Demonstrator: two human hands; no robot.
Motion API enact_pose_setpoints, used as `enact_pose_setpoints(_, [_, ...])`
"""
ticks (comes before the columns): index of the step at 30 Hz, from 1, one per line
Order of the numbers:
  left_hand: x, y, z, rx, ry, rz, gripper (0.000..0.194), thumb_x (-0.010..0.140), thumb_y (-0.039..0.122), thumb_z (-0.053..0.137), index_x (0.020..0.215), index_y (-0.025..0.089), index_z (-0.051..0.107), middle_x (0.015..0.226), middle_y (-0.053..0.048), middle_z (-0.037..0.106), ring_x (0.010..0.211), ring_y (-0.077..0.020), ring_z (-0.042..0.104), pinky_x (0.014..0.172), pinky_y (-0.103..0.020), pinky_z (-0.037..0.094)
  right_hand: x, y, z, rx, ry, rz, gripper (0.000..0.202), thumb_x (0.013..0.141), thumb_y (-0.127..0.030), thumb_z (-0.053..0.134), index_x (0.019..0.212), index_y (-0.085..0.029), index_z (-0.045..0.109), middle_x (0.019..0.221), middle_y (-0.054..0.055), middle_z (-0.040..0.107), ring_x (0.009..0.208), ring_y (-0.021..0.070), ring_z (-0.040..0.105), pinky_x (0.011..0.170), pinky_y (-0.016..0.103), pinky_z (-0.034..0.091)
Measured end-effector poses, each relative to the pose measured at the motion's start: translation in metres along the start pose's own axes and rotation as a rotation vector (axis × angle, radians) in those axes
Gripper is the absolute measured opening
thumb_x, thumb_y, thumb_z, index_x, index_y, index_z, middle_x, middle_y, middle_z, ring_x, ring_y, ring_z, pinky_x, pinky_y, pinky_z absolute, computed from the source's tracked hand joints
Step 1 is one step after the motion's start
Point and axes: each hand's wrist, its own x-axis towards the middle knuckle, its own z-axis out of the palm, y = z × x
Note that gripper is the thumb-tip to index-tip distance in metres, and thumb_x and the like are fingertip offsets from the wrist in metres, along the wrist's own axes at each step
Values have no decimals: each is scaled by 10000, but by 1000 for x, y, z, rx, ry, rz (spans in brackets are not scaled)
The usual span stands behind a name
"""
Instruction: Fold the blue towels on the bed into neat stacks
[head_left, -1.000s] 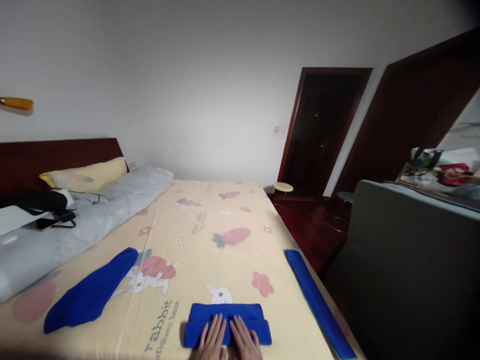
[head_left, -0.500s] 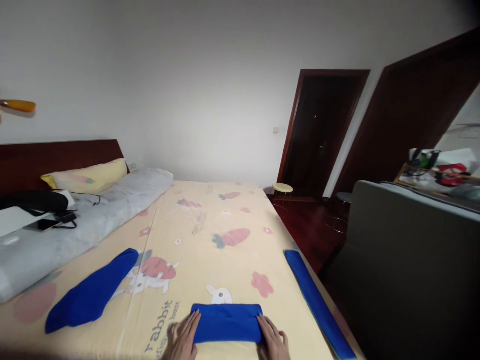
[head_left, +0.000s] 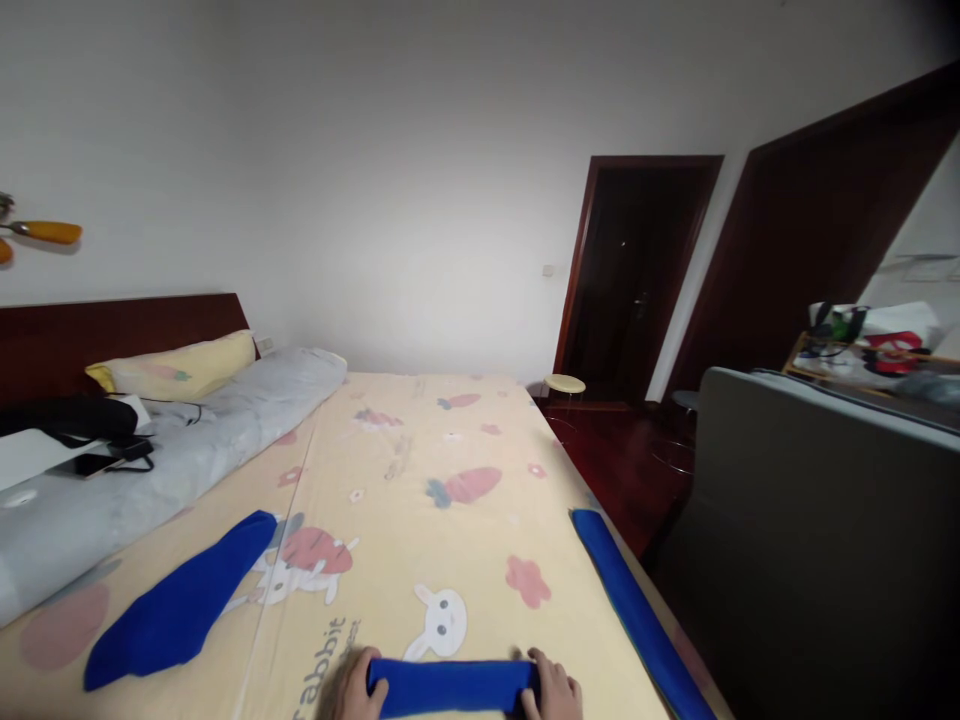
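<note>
A blue folded cloth (head_left: pixel 454 687) lies as a narrow strip on the bed at the near edge of the view. My left hand (head_left: pixel 358 690) closes on its left end, thumb on the near side and fingers around the far corner. At the right end, my right hand (head_left: pixel 553 690) grips in the same way. The lower parts of both hands are cut off by the frame. To the left rests a loose, crumpled blue cloth (head_left: pixel 180 605). A long blue folded strip (head_left: pixel 637 610) lies along the bed's right edge.
The bed's patterned sheet (head_left: pixel 405 540) spreads ahead to the wall. A grey quilt (head_left: pixel 195 450) is bunched on the left, with a phone (head_left: pixel 96 464) and black items on it. On the right stand a dark grey panel (head_left: pixel 810 520) and a round stool (head_left: pixel 565 384).
The folded cloth now looks narrower, its far edge nearer to me. My hands have gone from lying flat on its ends to gripping them. The view has tilted up slightly.
</note>
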Motion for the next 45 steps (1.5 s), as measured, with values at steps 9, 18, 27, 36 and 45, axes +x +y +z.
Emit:
enact_pose_setpoints(9, [-2, 28, 70, 260, -13, 317, 852, 626, -9, 368, 1424, 290, 365, 1507, 47, 385, 1399, -187, 349, 1153, -375, 338, 5, -33, 43, -91, -57, -183, 646, 827, -245, 403, 1458, -339, 296, 1497, 23, 389, 1342, 296, 417, 1043, 497, 372])
enact_pose_setpoints(18, [-16, 54, 90, 294, -169, 482, 960, 638, 70, 441, 1460, 291, -2, 1559, 38, 134, 1441, -246, 243, 1182, -490, 257, -3, -79, 55, -97, -84, -468, 856, 772, -184, 454, 1482, -293, -13, 1516, 25, 319, 1345, 276, 412, 1074, 458, 366])
enact_pose_setpoints(27, [-21, 36, 38, 308, -87, 445, 830, 776, 157, 433, 1488, 303, 33, 1574, 51, 171, 1444, -217, 248, 1179, -425, 238, -7, -47, 10, -152, -41, -327, 699, 897, -247, 367, 1499, -298, 15, 1528, -4, 317, 1384, 230, 355, 1114, 429, 300])
enact_pose_setpoints(36, [-13, 31, 25, 369, -77, 374, 784, 790, 144, 418, 1485, 338, 111, 1579, 47, 222, 1455, -218, 215, 1187, -494, 143, 0, -30, -1, -160, -153, -152, 675, 833, -194, 352, 1488, -280, 219, 1538, 10, 310, 1416, 236, 290, 1104, 479, 269])
enact_pose_setpoints(45, [0, 38, 8, 329, -231, 274, 741, 774, 193, 443, 1472, 330, 238, 1574, 50, 248, 1461, -179, 193, 1194, -456, 159, 22, -53, -32, -120, -278, -65, 687, 724, -127, 396, 1396, -262, 435, 1462, 45, 456, 1360, 248, 389, 1098, 487, 258])
